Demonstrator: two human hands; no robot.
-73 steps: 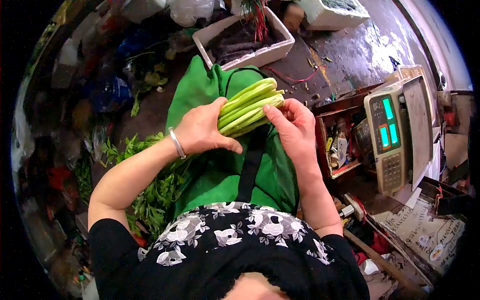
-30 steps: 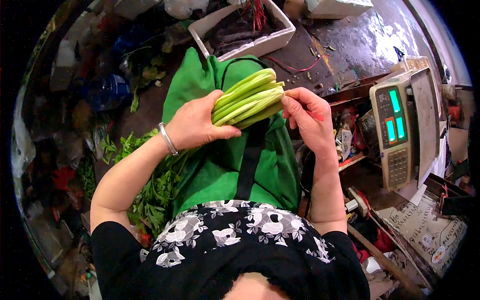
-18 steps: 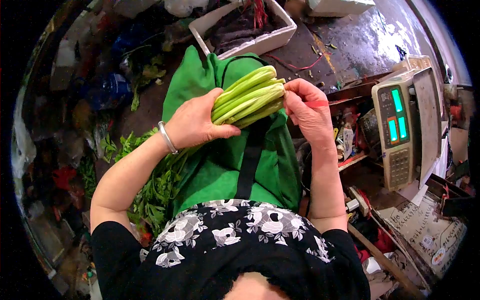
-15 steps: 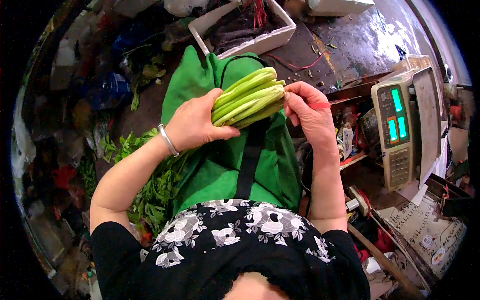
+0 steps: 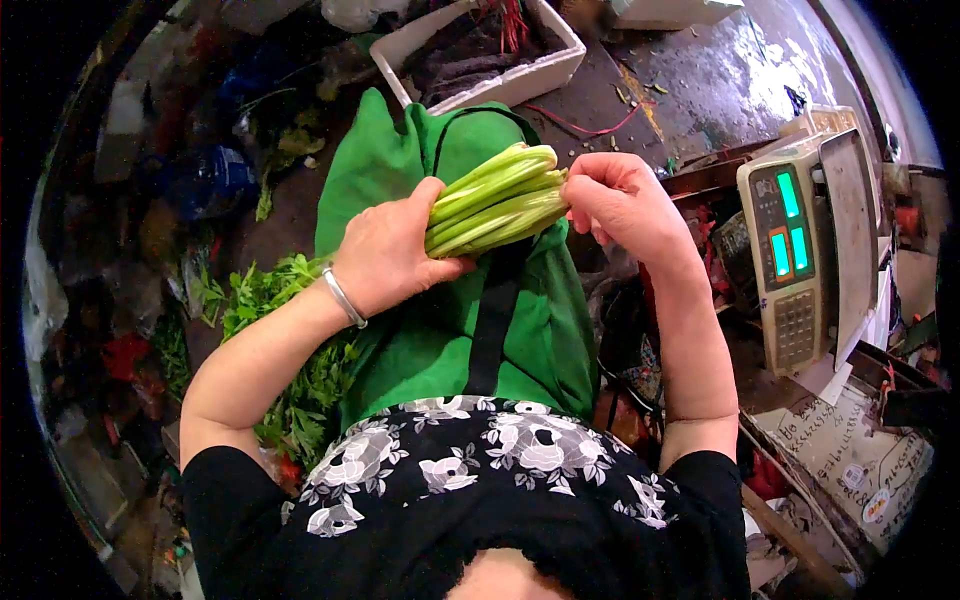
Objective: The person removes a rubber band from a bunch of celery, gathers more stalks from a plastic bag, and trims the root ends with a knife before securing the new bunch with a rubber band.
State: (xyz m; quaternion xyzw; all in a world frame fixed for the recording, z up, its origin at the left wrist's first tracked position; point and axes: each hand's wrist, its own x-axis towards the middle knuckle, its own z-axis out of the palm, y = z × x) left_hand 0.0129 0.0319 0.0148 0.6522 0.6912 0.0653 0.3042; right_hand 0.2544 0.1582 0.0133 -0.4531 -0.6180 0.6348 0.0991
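Observation:
A bunch of green celery [image 5: 495, 203] lies across my lap, its cut ends pointing right. My left hand [image 5: 392, 238], with a silver bangle at the wrist, is wrapped around the stalks. The celery leaves [image 5: 300, 385] hang down to the left, partly hidden behind my left forearm. At the cut ends, my right hand [image 5: 620, 200] has its thumb and forefinger pinched together, touching the outer stalks. What sits between those fingertips is too small to make out. Under the celery, a green apron [image 5: 420, 365] covers my lap.
A white foam box [image 5: 480, 90] with dark contents and red ties [image 5: 514, 28] stands ahead. At the right is a scale [image 5: 795, 250] with lit green digits. Cardboard with handwriting [image 5: 850, 460] lies below it. Dim clutter and a blue container [image 5: 215, 180] are at the left.
My right hand has turned, its back now facing up, and the forearm has swung outward. A red strip seen by that hand before no longer shows. My left hand keeps its grip.

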